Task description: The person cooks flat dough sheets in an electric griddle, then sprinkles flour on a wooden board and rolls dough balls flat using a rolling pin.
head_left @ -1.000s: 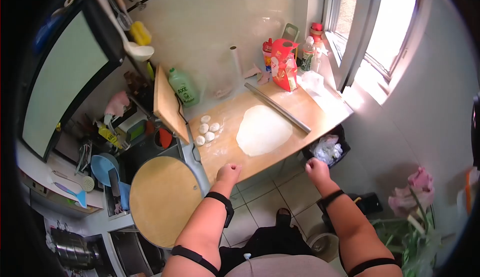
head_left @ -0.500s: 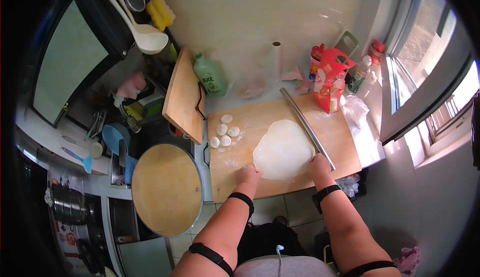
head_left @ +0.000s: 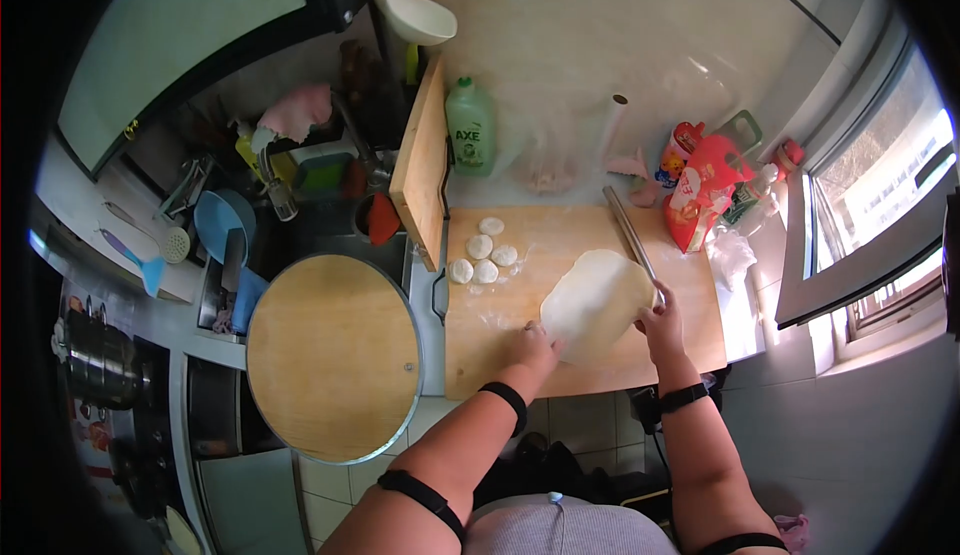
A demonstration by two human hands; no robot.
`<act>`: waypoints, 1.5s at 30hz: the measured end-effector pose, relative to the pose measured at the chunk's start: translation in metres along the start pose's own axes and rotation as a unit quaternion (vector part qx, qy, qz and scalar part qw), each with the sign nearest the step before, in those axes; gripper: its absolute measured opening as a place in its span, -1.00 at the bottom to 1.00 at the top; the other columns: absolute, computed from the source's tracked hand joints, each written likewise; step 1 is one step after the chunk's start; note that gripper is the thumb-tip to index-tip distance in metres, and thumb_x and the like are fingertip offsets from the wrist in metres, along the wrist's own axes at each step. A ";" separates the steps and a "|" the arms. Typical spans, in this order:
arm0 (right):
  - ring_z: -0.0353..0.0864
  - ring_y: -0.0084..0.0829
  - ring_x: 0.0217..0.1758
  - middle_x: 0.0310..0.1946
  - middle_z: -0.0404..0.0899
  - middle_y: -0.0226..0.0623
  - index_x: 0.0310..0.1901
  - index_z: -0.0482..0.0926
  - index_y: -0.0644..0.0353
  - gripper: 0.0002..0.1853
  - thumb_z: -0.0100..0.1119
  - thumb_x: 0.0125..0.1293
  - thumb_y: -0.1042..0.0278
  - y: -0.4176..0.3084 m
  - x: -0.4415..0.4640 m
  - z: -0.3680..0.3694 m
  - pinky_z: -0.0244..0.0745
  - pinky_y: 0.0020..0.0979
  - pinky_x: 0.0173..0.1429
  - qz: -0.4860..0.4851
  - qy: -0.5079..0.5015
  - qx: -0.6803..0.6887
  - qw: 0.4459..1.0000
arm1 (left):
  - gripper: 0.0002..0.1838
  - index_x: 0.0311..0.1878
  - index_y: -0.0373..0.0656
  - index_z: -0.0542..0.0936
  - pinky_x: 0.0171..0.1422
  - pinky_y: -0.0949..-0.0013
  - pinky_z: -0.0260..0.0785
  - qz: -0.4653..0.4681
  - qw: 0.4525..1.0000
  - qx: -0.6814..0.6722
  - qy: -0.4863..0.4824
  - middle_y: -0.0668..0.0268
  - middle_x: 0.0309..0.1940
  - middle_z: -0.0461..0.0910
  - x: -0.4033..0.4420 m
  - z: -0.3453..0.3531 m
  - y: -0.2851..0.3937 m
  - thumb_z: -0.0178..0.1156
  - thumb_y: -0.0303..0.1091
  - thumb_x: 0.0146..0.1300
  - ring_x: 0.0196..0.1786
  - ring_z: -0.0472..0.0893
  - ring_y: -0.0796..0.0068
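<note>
A thin, wide sheet of dough [head_left: 597, 290] lies on a wooden board [head_left: 490, 363], its near part lifted a little. My left hand [head_left: 535, 347] is closed on the sheet's near left edge. On the right edge, my right hand [head_left: 660, 323] pinches the dough with thumb and fingers, close to the lower end of a metal rolling pin [head_left: 630, 235]. That pin lies slantwise along the sheet's right side. Several small floured dough rounds [head_left: 480, 247] rest at the board's left, apart from both hands.
A round wooden board [head_left: 333, 355] covers part of the sink area at left. Another board [head_left: 418, 165] stands upright beside a green AXE bottle [head_left: 471, 130]. Behind the rolling pin are a red bag [head_left: 695, 200] and a plastic bottle [head_left: 755, 200]. An open window [head_left: 870, 245] juts in at right.
The view has turned to the left. My right hand has moved up along the sheet's right edge, and the near part of the dough has been raised. The rolling pin stays beside it.
</note>
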State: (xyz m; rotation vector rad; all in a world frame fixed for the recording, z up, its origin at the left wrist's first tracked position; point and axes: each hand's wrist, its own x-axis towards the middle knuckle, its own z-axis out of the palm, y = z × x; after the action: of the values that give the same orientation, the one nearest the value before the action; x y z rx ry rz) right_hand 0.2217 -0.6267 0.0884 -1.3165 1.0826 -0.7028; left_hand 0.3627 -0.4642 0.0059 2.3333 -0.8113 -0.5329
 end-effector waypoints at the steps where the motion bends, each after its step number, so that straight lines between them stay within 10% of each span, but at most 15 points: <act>1: 0.55 -0.56 -0.46 -0.35 0.55 -0.29 0.20 0.38 0.30 -0.51 0.07 0.18 0.65 -0.016 -0.005 0.007 0.58 -0.53 -0.34 -0.001 0.000 -0.005 1.000 | -0.47 -0.05 -0.25 0.43 -0.15 0.15 0.53 -0.028 0.998 -0.057 -0.009 0.10 -0.25 0.60 -0.004 -0.010 0.006 0.34 -0.01 0.15 -0.21 0.66 0.11; 5: 0.60 -0.59 -0.27 -0.22 0.55 -0.32 0.25 0.41 0.26 -0.52 0.08 0.25 0.62 -0.054 -0.017 0.030 0.60 -0.58 -0.20 0.011 -0.036 0.034 0.999 | -0.45 0.07 -0.25 0.34 -0.14 0.18 0.56 -0.289 0.860 -0.362 -0.215 0.11 -0.18 0.55 -0.020 -0.041 0.028 0.24 -0.01 0.27 -0.14 0.66 0.13; 7: 0.61 -0.59 -0.22 -0.21 0.55 -0.34 0.20 0.45 0.27 -0.58 0.08 0.29 0.59 -0.057 -0.022 0.038 0.61 -0.58 -0.14 0.025 -0.062 0.062 0.996 | -0.51 0.08 -0.30 0.35 -0.16 0.27 0.59 -0.433 0.611 -0.604 -0.273 0.08 -0.17 0.50 -0.031 -0.038 0.033 0.12 -0.04 0.37 -0.11 0.67 0.25; 10: 0.60 -0.58 -0.22 -0.21 0.55 -0.36 0.12 0.52 0.29 -0.68 0.10 0.33 0.53 -0.053 -0.030 0.046 0.61 -0.57 -0.07 0.040 -0.051 0.034 0.997 | -0.59 0.19 -0.17 0.26 -0.10 0.33 0.59 -0.329 0.552 -0.740 -0.199 0.10 -0.11 0.48 -0.026 -0.021 0.027 0.11 -0.24 0.40 -0.13 0.65 0.20; 17: 0.59 -0.59 -0.26 -0.21 0.58 -0.32 0.09 0.53 0.35 -0.70 0.12 0.36 0.46 -0.046 -0.037 0.038 0.58 -0.58 -0.15 0.021 -0.055 -0.039 0.998 | -0.70 0.09 -0.27 0.53 -0.40 0.57 0.31 -0.218 0.698 -0.661 -0.168 0.40 -0.39 0.53 0.006 0.004 -0.009 0.18 -0.47 0.30 -0.45 0.47 0.64; 24: 0.55 -0.67 -0.32 -0.24 0.55 -0.43 0.09 0.55 0.29 -0.72 0.04 0.38 0.51 -0.125 -0.083 0.097 0.56 -0.65 -0.18 0.003 -0.133 -0.050 0.990 | -0.57 0.25 -0.25 0.46 -0.37 0.61 0.24 -0.003 0.874 -0.482 -0.065 0.49 -0.43 0.47 -0.021 -0.166 -0.033 0.17 -0.38 0.33 -0.45 0.37 0.73; 30: 0.59 -0.50 -0.11 -0.12 0.58 -0.29 0.10 0.53 0.38 -0.70 0.08 0.36 0.52 -0.123 -0.112 0.240 0.60 -0.52 -0.02 0.040 -0.353 -0.002 0.935 | -0.57 0.27 -0.21 0.46 -0.29 0.61 0.29 -0.086 0.864 -0.489 0.079 0.44 -0.30 0.52 -0.060 -0.317 -0.134 0.17 -0.42 0.33 -0.37 0.40 0.71; 35: 0.67 -0.45 -0.22 -0.23 0.55 -0.24 0.04 0.57 0.38 -0.73 0.04 0.33 0.62 -0.097 -0.147 0.362 0.61 -0.51 -0.12 -0.155 -0.428 -0.020 0.890 | -0.58 0.23 -0.25 0.48 -0.20 0.60 0.36 -0.003 0.892 -0.330 0.307 0.39 -0.23 0.56 -0.089 -0.402 -0.202 0.18 -0.45 0.30 -0.32 0.45 0.71; 45: 0.69 -0.28 -0.22 -0.31 0.68 -0.12 0.00 0.64 0.21 -0.66 0.19 0.18 0.33 0.078 -0.180 0.420 0.58 -0.32 -0.07 -0.116 -0.559 -0.349 0.743 | -0.62 0.13 -0.25 0.56 -0.25 0.41 0.41 -0.200 0.928 -0.081 0.305 0.26 -0.35 0.56 -0.145 -0.293 -0.379 0.21 -0.42 0.23 -0.39 0.51 0.48</act>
State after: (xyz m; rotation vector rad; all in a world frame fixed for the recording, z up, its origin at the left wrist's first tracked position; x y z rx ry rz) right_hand 0.5241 -0.2824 0.0167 -2.0958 0.1232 0.4539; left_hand 0.5728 -0.0102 -0.0025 2.3082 0.0020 -0.0080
